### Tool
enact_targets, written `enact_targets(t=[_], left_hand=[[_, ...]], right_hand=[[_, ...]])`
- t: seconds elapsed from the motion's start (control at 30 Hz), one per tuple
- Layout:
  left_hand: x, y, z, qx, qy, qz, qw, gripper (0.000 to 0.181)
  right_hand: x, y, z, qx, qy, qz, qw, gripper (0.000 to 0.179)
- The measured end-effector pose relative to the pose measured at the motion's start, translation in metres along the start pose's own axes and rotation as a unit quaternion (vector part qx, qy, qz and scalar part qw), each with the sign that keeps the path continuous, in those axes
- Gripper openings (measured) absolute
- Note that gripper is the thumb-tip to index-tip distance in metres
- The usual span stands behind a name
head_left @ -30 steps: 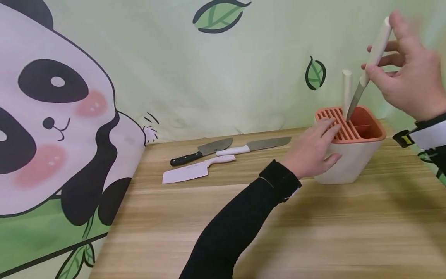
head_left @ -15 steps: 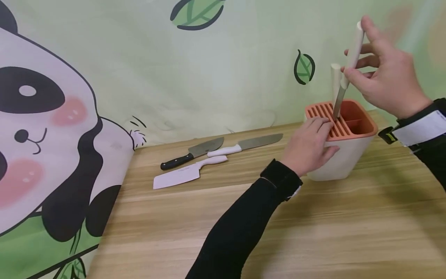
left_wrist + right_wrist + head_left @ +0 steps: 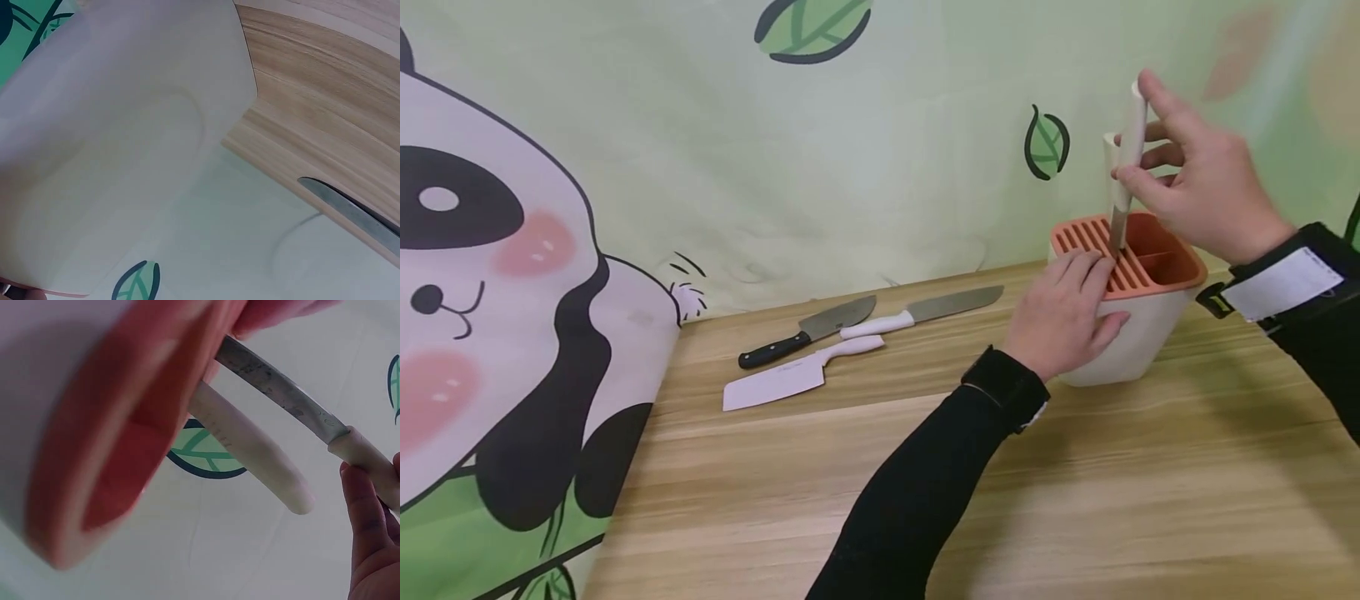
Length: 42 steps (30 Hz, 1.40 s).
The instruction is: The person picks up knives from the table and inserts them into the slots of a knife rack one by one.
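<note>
My right hand (image 3: 1210, 187) pinches the white handle of a knife (image 3: 1129, 137), one finger on the handle's end. The knife stands nearly upright, its blade partly in a slot of the orange-topped white knife holder (image 3: 1123, 342). More of the blade shows in the right wrist view, beside a second white handle (image 3: 253, 437) that sticks out of the holder. My left hand (image 3: 1063, 312) rests against the holder's near left edge, fingers over the slotted top and thumb along the front wall. Mostly the holder's pale wall (image 3: 137, 156) fills the left wrist view.
On the wooden table (image 3: 865, 483), left of the holder, lie a black-handled knife (image 3: 808, 333), a white-handled knife (image 3: 925, 312) and a white cleaver (image 3: 801, 371). A cloth backdrop (image 3: 910, 167) with a panda and leaves hangs behind. Open compartments (image 3: 1157, 250) fill the holder's right side.
The right hand has moved down and left, bringing the knife more upright and its blade deeper into the slot. The left hand stays on the holder. The head view has shifted right slightly.
</note>
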State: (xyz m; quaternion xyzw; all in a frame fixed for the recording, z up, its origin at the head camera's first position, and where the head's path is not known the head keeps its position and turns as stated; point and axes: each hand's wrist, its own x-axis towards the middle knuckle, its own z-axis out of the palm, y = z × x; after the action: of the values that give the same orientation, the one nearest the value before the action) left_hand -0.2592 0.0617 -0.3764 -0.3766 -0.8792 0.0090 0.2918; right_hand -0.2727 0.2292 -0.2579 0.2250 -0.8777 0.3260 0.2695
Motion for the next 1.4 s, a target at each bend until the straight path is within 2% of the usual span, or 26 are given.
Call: enact_targets(t=[0.37, 1.03, 1.4], left_hand=[[0.000, 0.000, 0.001, -0.003, 0.000, -0.004, 1.0000, 0.059], [-0.003, 0.001, 0.004, -0.003, 0.014, -0.006, 0.9999, 0.058], [-0.003, 0.001, 0.006, -0.004, 0.009, -0.008, 0.9999, 0.061]], right_hand=[[-0.011, 0.005, 0.007, -0.002, -0.036, 0.010, 0.9993, 0.082], [-0.030, 0.021, 0.019, 0.003, -0.055, 0.015, 0.9984, 0.083], [-0.037, 0.023, 0.024, 0.009, -0.051, 0.008, 0.9986, 0.086]])
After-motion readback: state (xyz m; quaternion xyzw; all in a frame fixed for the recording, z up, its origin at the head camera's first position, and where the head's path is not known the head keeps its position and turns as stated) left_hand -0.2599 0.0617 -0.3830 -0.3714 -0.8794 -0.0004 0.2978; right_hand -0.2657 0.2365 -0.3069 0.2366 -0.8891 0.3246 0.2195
